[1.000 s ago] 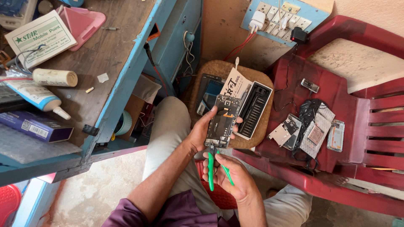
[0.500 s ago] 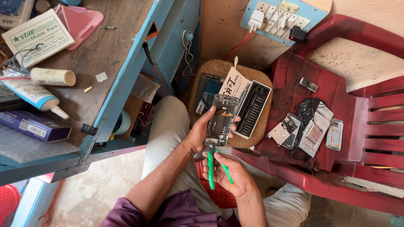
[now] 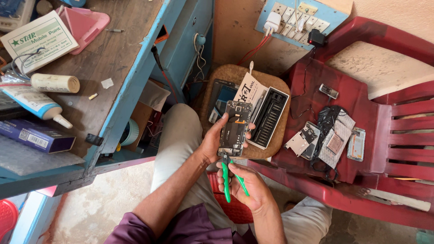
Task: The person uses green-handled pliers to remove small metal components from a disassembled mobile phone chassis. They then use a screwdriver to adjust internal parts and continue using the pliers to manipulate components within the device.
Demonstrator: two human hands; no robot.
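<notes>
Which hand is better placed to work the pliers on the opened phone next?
Right. The right hand already grips the green-handled pliers, whose tips sit at the bottom edge of the phone. The left hand is busy holding the phone up.

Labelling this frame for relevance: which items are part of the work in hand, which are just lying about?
In hand:
- opened phone with bare circuit board, held by left hand
- green-handled small pliers, in right hand, tip at phone's lower edge

Lying about:
- black screwdriver bit case
- loose phone parts on red plastic chair
- white glue tube
- purple box
</notes>
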